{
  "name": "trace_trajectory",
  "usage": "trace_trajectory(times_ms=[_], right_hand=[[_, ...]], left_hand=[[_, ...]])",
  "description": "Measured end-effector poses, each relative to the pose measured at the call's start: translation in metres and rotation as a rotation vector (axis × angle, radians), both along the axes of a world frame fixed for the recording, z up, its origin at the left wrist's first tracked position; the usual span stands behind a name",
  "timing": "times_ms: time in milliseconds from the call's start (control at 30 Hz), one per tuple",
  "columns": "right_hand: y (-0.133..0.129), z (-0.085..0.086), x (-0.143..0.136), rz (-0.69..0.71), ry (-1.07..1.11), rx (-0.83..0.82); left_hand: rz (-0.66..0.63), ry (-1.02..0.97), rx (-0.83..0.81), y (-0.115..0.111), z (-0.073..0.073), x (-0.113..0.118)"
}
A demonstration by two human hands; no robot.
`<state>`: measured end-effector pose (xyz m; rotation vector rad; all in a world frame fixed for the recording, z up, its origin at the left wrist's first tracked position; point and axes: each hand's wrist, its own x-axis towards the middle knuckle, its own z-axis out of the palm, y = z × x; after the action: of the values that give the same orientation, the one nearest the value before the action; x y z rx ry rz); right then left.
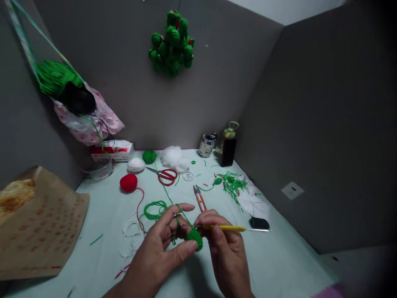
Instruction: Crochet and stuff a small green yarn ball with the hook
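Observation:
My left hand pinches a small green crocheted piece between thumb and fingers, and green yarn loops over its raised index finger. Closed around a yellow-handled crochet hook, my right hand also meets the top of the green piece. The hook's thin metal end lies across the top of the piece, pointing left. That yarn runs back toward a green ball. Just beyond my hands lie orange thread snips, and a loose green yarn coil rests to their left.
Red scissors, a red yarn ball, a white ball and white stuffing sit farther back. Green scraps lie right, near a dark phone-like object. A paper bag stands left; grey panels enclose the table.

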<state>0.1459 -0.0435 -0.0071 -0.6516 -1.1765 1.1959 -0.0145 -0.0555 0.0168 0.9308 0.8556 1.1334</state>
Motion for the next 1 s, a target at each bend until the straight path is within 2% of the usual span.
trace_trajectory(times_ms=[133,233,433,567,633,667,733,800,867,933,967,1000], right_hand=[[0.005,0.005,0.003,-0.034,-0.063,0.061],[0.01,0.004,0.004,-0.066,-0.116,0.082],[0.021,-0.009,-0.001,-0.087,-0.187,0.081],[0.023,-0.01,-0.002,-0.044,-0.218,0.046],[0.024,-0.007,0.0,-0.006,-0.258,0.025],[0.024,-0.007,0.0,0.026,-0.316,0.038],[0.022,-0.013,-0.006,0.137,-0.525,0.159],[0.018,-0.031,-0.023,0.284,-0.793,0.414],[0.014,-0.059,-0.046,0.341,-0.977,0.733],[0.02,-0.085,-0.065,0.391,-1.034,0.907],[0.028,-0.093,-0.069,0.47,-1.101,0.985],[0.04,-0.096,-0.067,0.474,-1.198,0.976]], left_hand=[[-0.009,0.005,-0.006,0.006,0.009,0.005],[-0.004,0.014,-0.008,0.012,0.005,0.005],[0.012,0.095,-0.015,0.022,-0.006,0.002],[-0.007,0.042,-0.018,0.027,-0.006,-0.006],[0.036,-0.028,-0.068,0.03,0.001,-0.015],[0.133,-0.079,-0.079,0.032,0.005,-0.021],[0.327,-0.171,-0.115,0.036,0.015,-0.033],[0.503,-0.264,-0.147,0.041,0.023,-0.041],[0.559,-0.321,-0.202,0.044,0.029,-0.043],[0.543,-0.342,-0.266,0.044,0.033,-0.041],[0.524,-0.344,-0.291,0.042,0.034,-0.039],[0.501,-0.342,-0.307,0.04,0.035,-0.038]])
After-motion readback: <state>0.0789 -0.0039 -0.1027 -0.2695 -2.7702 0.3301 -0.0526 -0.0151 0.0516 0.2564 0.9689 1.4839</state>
